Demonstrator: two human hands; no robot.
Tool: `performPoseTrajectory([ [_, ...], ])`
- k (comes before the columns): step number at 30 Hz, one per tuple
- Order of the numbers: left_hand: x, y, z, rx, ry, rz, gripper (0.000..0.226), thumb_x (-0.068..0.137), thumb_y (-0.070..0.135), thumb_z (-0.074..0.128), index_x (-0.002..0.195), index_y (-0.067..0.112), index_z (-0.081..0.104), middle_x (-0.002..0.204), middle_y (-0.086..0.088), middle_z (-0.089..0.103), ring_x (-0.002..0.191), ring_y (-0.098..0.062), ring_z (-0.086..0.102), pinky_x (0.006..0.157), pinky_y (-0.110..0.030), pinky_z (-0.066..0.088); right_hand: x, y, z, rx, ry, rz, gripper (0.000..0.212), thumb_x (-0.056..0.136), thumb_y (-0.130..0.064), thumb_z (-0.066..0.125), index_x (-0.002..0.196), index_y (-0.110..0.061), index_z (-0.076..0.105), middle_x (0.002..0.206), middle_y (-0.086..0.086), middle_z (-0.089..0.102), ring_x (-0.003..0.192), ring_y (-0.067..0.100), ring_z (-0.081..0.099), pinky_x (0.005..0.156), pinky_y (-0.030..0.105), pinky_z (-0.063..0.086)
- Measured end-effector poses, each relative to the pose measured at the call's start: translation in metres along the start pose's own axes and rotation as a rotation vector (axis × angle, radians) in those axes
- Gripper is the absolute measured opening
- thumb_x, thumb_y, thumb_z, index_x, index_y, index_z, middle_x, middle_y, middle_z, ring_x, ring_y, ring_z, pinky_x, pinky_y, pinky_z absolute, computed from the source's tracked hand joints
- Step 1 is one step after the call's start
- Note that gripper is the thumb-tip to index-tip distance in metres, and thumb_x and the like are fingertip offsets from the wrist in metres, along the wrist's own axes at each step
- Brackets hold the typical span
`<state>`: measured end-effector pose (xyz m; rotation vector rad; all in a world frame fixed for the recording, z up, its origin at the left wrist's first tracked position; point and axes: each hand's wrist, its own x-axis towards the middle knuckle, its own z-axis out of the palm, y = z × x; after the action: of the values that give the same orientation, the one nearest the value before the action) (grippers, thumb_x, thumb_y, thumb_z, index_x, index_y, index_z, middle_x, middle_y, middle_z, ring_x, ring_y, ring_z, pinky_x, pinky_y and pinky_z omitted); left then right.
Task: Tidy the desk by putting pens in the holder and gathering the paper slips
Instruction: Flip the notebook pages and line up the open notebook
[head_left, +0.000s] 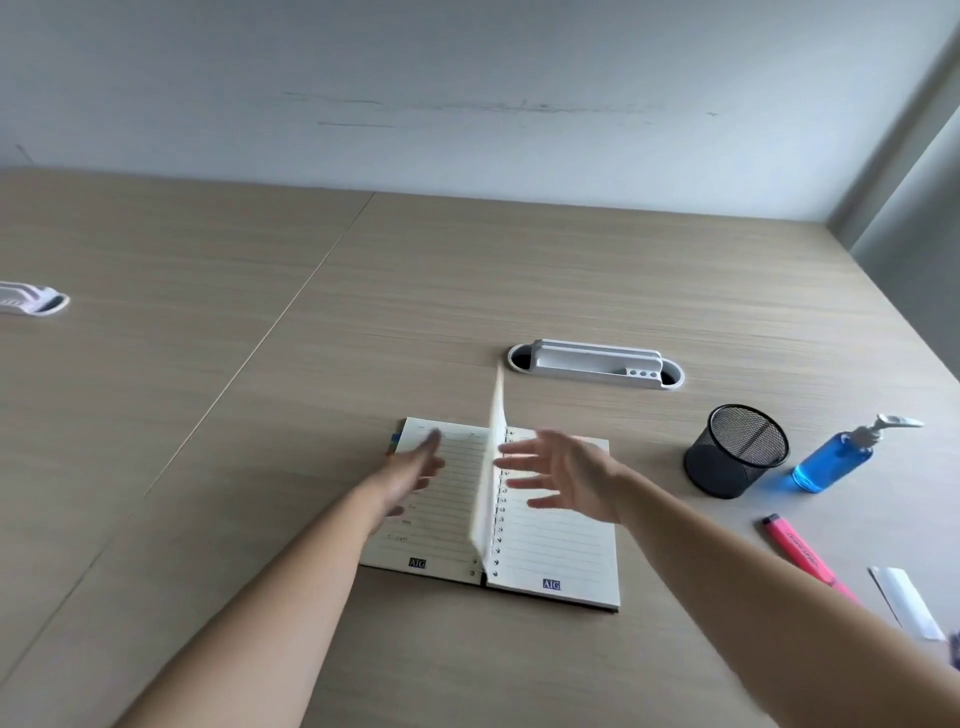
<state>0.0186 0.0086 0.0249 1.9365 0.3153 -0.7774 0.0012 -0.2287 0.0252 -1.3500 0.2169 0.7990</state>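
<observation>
Over the open notebook (493, 519) in the middle of the table (208, 415), both of your hands hover with nothing in them. Your left hand (415, 470) is blurred above the left page, fingers (431, 441) stretched forward and loosely apart. Your right hand (558, 475) is above the right page with its fingers (514, 449) spread wide, just beside a leaf (491, 467) that stands nearly upright along the spiral; whether they touch it, I cannot tell.

The tidying proper looks hardly begun, and the notebook seems to be what you are dealing with now. The mesh pen holder (735, 449) stands to your right, apparently empty, with a blue pump bottle (836, 457) close beside it. The pink highlighter (802, 553) lies on the table nearer to you, well apart from the holder, and a white paper slip (906, 603) lies just beyond it near the right edge.

Next, let that leaf settle, then swing your right hand out to the highlighter, pinch its barrel and drop it upright into the holder without knocking the bottle.
</observation>
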Motion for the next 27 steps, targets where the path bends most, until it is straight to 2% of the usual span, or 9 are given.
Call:
performPoseTrajectory([
  [2,-0.005,0.005,-0.010,-0.208,0.010,-0.025,0.086,0.073,0.083,0.035,0.131,0.024,0.055,0.139,-0.007,0.056,0.126,-0.026,0.053,0.113,-0.047,0.033,0.005,0.001,0.025,-0.238,-0.030,0.027,0.039,0.096,-0.042,0.032,0.107,-0.030,0.067,0.116,-0.013,0.067,0.112,0.018,0.057,0.086,0.034,0.043],
  [5,-0.009,0.000,-0.017,-0.108,0.075,-0.039,0.081,0.073,0.067,0.061,0.135,0.017,0.048,0.135,-0.001,0.053,0.130,-0.025,0.047,0.107,-0.034,0.033,0.009,0.010,0.037,-0.735,0.143,-0.071,0.026,0.091,-0.033,0.053,0.110,-0.023,0.067,0.119,-0.001,0.067,0.113,0.022,0.059,0.087,0.032,0.045],
  [7,-0.004,-0.012,-0.019,0.029,0.218,0.013,0.038,0.074,0.035,0.077,0.096,0.008,0.063,0.099,-0.006,0.064,0.094,-0.027,0.062,0.075,-0.029,0.039,0.006,0.015,0.026,-1.057,0.318,-0.127,0.034,0.085,-0.031,0.061,0.118,-0.023,0.061,0.126,0.004,0.062,0.116,0.023,0.055,0.094,0.029,0.042],
  [8,-0.003,-0.019,-0.020,0.083,0.276,0.025,0.027,0.073,0.025,0.078,0.069,0.013,0.055,0.074,-0.005,0.057,0.068,-0.023,0.055,0.061,-0.027,0.033,0.003,0.017,0.018,-1.174,0.364,-0.117,0.046,0.083,-0.033,0.064,0.127,-0.024,0.054,0.135,0.004,0.055,0.122,0.023,0.050,0.100,0.032,0.040],
  [10,0.001,-0.029,-0.022,0.170,0.343,0.035,0.055,0.071,0.018,0.077,0.054,0.020,0.025,0.055,0.001,0.029,0.050,-0.018,0.026,0.052,-0.027,0.016,-0.006,0.025,-0.003,-1.356,0.398,-0.035,0.072,0.077,-0.039,0.069,0.140,-0.025,0.036,0.150,-0.001,0.037,0.134,0.023,0.037,0.109,0.040,0.034],
  [17,0.021,-0.049,-0.019,0.342,0.439,0.007,0.054,0.073,0.012,0.072,0.056,0.019,0.022,0.055,0.003,0.027,0.050,-0.018,0.024,0.048,-0.027,0.016,-0.020,0.048,-0.037,-1.411,0.428,0.049,0.100,0.067,-0.057,0.071,0.146,-0.031,0.017,0.159,-0.017,0.009,0.146,0.017,0.015,0.113,0.046,0.024],
  [20,0.014,-0.042,-0.011,0.538,0.463,-0.050,0.016,0.075,0.014,0.063,0.078,0.010,0.048,0.073,-0.003,0.051,0.067,-0.022,0.051,0.056,-0.027,0.036,-0.018,0.047,-0.036,-1.427,0.430,0.053,0.100,0.067,-0.057,0.072,0.146,-0.029,0.017,0.159,-0.014,0.010,0.146,0.019,0.015,0.114,0.045,0.023],
  [24,0.016,-0.021,0.002,0.912,0.518,0.178,0.073,0.072,0.030,0.069,0.134,0.018,0.032,0.139,-0.006,0.040,0.128,-0.027,0.041,0.096,-0.041,0.041,-0.016,0.046,-0.037,-1.443,0.444,0.052,0.101,0.066,-0.056,0.073,0.146,-0.029,0.018,0.158,-0.013,0.013,0.144,0.021,0.018,0.113,0.043,0.024],
  [27,0.021,-0.001,0.024,1.117,0.192,0.433,0.111,0.066,0.042,0.078,0.150,0.021,0.008,0.160,-0.005,0.009,0.147,-0.022,0.016,0.116,-0.043,0.026,-0.015,0.045,-0.038,-1.449,0.444,0.052,0.102,0.065,-0.056,0.074,0.146,-0.030,0.018,0.158,-0.013,0.013,0.142,0.021,0.020,0.112,0.043,0.025],
])
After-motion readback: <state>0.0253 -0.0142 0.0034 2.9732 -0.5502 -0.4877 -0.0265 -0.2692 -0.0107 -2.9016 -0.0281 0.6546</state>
